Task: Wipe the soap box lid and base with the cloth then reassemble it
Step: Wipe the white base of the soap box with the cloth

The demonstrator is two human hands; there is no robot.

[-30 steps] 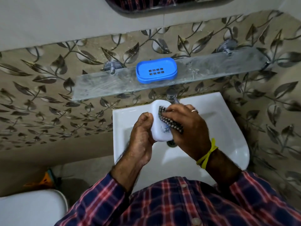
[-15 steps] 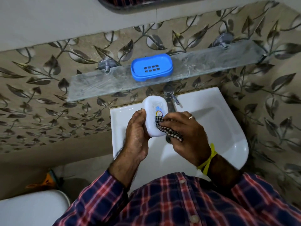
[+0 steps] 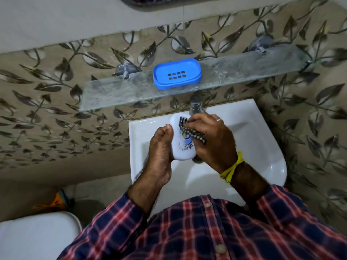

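The white oval plastic soap box lid point(image 3: 183, 147) is held over the white sink point(image 3: 262, 147). The left hand point(image 3: 159, 152) grips its side, fingers curled round the edge. The right hand point(image 3: 212, 139) pinches the black-and-white checked cloth point(image 3: 193, 132) and presses it on the lid. To do this well, rub every part and hold tight. The blue plastic soap box base point(image 3: 176, 74) waits on the glass shelf point(image 3: 244, 70). The lid has a blue picture, but I cannot read any words.
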